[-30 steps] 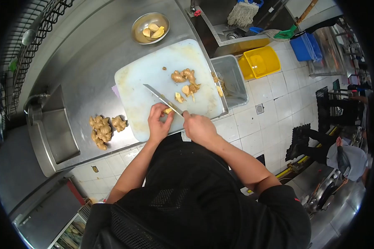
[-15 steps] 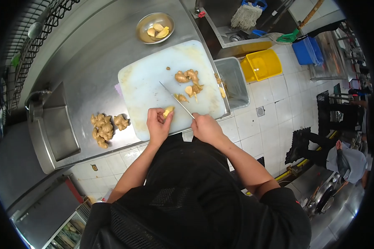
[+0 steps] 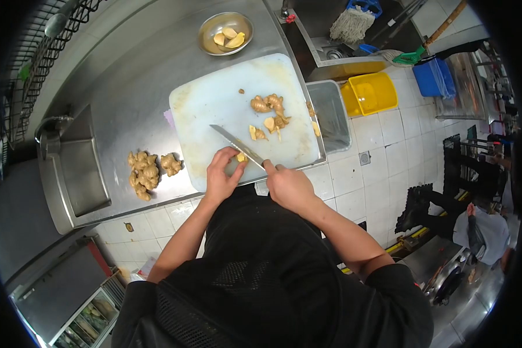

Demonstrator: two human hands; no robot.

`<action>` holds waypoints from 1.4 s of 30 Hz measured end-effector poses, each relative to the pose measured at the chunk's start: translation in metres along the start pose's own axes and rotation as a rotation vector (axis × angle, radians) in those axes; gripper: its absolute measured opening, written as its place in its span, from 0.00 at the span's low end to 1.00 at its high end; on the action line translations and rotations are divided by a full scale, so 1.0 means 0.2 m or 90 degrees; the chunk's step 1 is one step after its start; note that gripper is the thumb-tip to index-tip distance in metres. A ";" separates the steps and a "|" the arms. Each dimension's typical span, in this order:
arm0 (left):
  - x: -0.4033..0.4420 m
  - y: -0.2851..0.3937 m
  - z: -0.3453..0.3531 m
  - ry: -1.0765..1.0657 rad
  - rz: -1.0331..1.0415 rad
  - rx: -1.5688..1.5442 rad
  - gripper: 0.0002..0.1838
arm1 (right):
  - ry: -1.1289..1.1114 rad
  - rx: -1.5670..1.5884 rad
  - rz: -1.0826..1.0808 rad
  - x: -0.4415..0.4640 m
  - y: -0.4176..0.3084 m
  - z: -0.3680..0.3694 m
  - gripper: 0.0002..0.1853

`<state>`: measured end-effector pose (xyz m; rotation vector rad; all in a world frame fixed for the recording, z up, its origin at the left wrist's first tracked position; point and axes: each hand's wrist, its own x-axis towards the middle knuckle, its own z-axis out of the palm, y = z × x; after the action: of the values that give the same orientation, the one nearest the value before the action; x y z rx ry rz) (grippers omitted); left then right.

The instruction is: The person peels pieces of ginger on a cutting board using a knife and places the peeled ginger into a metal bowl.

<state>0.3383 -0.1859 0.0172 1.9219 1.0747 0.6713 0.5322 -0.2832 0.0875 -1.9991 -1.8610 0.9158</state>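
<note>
My left hand (image 3: 223, 176) pinches a small peeled ginger piece (image 3: 241, 157) near the front edge of the white cutting board (image 3: 206, 110). My right hand (image 3: 290, 187) is closed round the handle of a knife (image 3: 236, 144), whose blade lies across that piece and points to the upper left. Further back on the board are unpeeled ginger (image 3: 269, 105) and some cut bits (image 3: 257, 133). Beyond the board stands a metal bowl (image 3: 207, 36) with peeled pieces inside. More ginger roots (image 3: 143, 174) rest on the steel counter, left of the board.
A steel sink (image 3: 85, 180) is at the left. Right of the board are a grey bin (image 3: 332, 124) and a yellow bucket (image 3: 372, 93) on the tiled floor. Another person (image 3: 482, 232) stands at the far right near a wok.
Half a second ago the knife was apart from the ginger piece, to its right; now its blade is over the piece. The whole view has shifted slightly.
</note>
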 end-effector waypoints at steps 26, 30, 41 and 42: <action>-0.03 -0.07 0.04 0.036 0.032 0.000 0.16 | -0.004 0.234 -0.053 0.33 0.21 0.15 0.12; -0.02 -0.07 0.01 0.010 0.041 -0.001 0.15 | -0.032 0.161 -0.031 0.30 0.17 0.13 0.10; -0.01 -0.07 0.01 -0.012 0.069 0.035 0.16 | -0.110 -0.019 0.028 0.02 0.05 -0.06 0.07; -0.01 -0.06 0.00 -0.013 0.076 0.036 0.16 | -0.088 0.012 0.017 0.06 0.06 -0.05 0.08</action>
<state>0.3331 -0.1843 0.0068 2.0500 0.9806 0.6924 0.5474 -0.2718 0.0845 -1.9995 -1.8928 1.1000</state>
